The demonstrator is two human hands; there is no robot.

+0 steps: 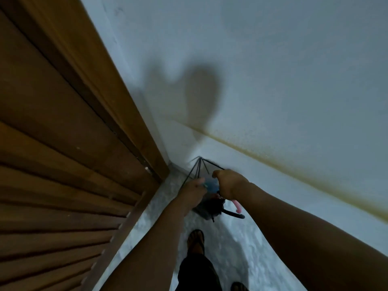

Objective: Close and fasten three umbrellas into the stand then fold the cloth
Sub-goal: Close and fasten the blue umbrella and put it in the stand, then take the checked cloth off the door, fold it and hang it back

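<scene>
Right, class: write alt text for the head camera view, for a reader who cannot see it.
Two bare hands, left hand and right hand, grip a blue umbrella with exposed ribs in a white corner beside a wooden door. Pink handle and black handle show below.

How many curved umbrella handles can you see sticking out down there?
2: a pink curved handle just below the right hand, and a black curved handle right beneath it. Others may be hidden behind the hands.
</scene>
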